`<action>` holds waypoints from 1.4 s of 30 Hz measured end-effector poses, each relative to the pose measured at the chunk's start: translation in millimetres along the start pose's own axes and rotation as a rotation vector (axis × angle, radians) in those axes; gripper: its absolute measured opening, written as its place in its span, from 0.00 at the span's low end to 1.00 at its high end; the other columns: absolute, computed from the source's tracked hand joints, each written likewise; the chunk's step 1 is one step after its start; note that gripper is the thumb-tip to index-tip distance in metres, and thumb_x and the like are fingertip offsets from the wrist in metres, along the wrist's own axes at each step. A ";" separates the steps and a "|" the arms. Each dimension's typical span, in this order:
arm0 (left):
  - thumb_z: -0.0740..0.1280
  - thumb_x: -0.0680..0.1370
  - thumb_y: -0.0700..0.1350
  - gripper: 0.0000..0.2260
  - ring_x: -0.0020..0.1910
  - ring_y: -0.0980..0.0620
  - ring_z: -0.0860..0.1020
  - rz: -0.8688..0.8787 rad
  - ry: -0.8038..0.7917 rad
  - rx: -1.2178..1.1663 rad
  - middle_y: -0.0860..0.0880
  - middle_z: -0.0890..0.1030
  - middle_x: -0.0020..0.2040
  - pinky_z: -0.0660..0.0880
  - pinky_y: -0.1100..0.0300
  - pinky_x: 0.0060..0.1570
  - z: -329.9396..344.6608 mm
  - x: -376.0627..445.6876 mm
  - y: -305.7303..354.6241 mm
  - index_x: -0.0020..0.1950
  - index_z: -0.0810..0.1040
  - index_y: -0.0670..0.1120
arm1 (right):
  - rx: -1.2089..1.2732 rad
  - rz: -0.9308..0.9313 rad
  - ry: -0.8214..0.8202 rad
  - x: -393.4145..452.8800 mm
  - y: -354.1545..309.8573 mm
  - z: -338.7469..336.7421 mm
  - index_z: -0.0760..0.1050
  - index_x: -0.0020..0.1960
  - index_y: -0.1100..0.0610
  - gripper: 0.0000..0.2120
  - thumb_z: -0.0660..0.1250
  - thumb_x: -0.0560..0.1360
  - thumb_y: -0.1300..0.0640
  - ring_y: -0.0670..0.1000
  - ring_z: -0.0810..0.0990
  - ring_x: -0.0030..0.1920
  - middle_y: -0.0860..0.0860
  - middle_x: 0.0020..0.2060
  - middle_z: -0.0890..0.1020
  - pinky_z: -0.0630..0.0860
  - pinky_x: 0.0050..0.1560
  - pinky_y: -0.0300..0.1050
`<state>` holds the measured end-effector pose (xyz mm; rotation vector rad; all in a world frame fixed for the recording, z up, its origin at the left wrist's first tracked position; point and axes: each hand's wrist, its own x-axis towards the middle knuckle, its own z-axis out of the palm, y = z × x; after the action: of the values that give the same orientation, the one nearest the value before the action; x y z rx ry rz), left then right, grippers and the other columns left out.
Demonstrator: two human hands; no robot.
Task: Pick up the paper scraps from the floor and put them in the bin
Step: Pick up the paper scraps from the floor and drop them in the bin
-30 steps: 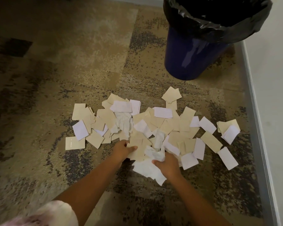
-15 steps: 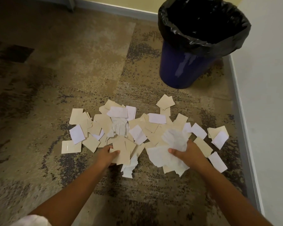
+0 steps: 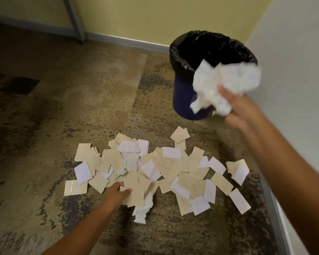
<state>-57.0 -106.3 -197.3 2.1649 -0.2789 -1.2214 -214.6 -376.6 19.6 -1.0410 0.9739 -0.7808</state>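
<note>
Paper wad (image 3: 226, 87): I am gripping it in my right hand (image 3: 238, 109), fingers curled under it, at two o'clock just before the bin (image 3: 184, 96); it is feeling light, soft, crushable.
Left hand (image 3: 116, 194): I am pinching a tan scrap (image 3: 134, 192) at six o'clock, thumb on top.
Scraps (image 3: 173, 170): they are lying thin and flat on the carpet (image 3: 81, 116), likely slippery in stacks.
Hold: I am judging that edges, bunched several together, are giving the best purchase.
</note>
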 end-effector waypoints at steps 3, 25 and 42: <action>0.65 0.77 0.40 0.15 0.50 0.46 0.73 0.024 -0.024 0.016 0.41 0.76 0.57 0.77 0.53 0.49 -1.7 -6.5 -1.6 0.63 0.73 0.38 | 0.196 -0.102 -0.022 47.3 -53.3 12.4 0.74 0.53 0.64 0.09 0.65 0.74 0.62 0.54 0.85 0.39 0.56 0.40 0.86 0.82 0.38 0.52; 0.65 0.77 0.39 0.03 0.23 0.56 0.78 0.284 -0.188 -0.299 0.44 0.79 0.41 0.76 0.66 0.21 -39.6 -13.1 251.1 0.50 0.74 0.42 | -0.670 -0.516 0.476 -27.3 110.1 -59.3 0.73 0.59 0.55 0.14 0.63 0.76 0.66 0.52 0.72 0.63 0.51 0.62 0.73 0.74 0.62 0.52; 0.53 0.82 0.50 0.24 0.53 0.45 0.79 0.398 -0.271 -0.322 0.41 0.74 0.65 0.78 0.56 0.44 11.0 -9.4 407.6 0.75 0.56 0.39 | -0.769 -0.134 0.359 -106.3 222.1 -115.9 0.74 0.43 0.45 0.17 0.68 0.72 0.68 0.45 0.76 0.47 0.47 0.52 0.76 0.80 0.52 0.52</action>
<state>-23.2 -424.3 55.8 1.5771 -0.5570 -1.2267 -345.2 -249.6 -182.6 -1.6726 1.5906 -0.7257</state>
